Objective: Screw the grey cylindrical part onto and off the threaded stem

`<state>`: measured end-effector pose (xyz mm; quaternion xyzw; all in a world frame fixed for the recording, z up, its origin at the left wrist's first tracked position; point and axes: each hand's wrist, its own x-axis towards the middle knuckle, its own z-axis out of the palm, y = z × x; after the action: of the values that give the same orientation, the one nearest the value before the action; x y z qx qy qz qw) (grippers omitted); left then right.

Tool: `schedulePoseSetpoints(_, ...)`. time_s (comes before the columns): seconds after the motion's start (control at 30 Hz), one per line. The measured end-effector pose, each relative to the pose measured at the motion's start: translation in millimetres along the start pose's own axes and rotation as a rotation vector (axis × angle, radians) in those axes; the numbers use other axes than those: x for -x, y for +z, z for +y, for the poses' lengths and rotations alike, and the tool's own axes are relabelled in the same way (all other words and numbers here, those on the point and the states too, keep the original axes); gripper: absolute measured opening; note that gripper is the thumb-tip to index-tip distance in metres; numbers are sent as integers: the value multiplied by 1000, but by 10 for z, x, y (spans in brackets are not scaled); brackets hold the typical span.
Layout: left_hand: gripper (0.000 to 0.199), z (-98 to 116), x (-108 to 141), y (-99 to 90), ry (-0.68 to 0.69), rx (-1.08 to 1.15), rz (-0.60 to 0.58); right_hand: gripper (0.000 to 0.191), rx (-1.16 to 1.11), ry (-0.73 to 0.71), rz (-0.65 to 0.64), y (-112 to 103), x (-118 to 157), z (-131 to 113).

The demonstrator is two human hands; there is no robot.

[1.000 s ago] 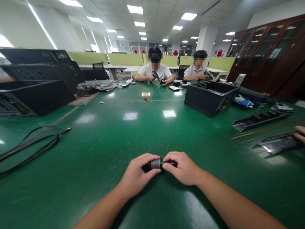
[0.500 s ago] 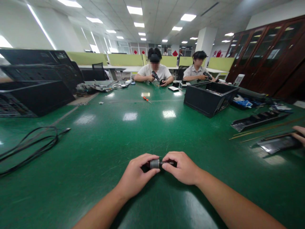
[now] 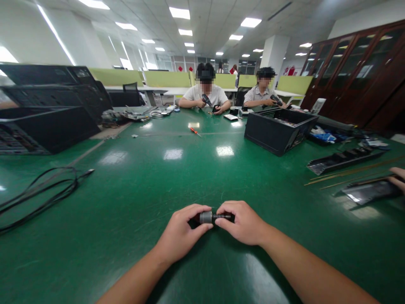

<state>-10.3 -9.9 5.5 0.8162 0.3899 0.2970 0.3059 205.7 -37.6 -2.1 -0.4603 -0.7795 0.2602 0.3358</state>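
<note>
Close to me over the green table (image 3: 158,185), a small grey cylinder (image 3: 205,217) with a thin dark ridged shaft (image 3: 223,216) lies crosswise between my hands. My left hand (image 3: 181,228) is closed round the cylinder from the left, thumb and fingers on its sides; its left end is hidden in the palm and shows a dark red tint. My right hand (image 3: 243,222) is closed in a loose pinch at the shaft, where it meets the cylinder. The shaft's far end points into the right palm. What exactly this part is I cannot make out.
An orange-handled screwdriver (image 3: 194,131) lies farther back. Black computer cases (image 3: 272,128) stand right and left, with a black cable (image 3: 63,190) at left. Metal parts (image 3: 344,159) and thin rods lie at right by another person's hand (image 3: 397,177). Two co-workers (image 3: 205,93) sit opposite, holding power drills.
My right thumb and fingers have shifted slightly, and more of the ridged shaft shows between them. My left hand and the cylinder stay almost in place.
</note>
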Motion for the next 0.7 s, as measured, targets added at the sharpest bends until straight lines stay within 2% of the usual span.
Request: schedulePoseSetpoints(0.7, 27, -19, 11, 2, 4, -9, 30, 4, 29, -1, 17, -11, 6, 0)
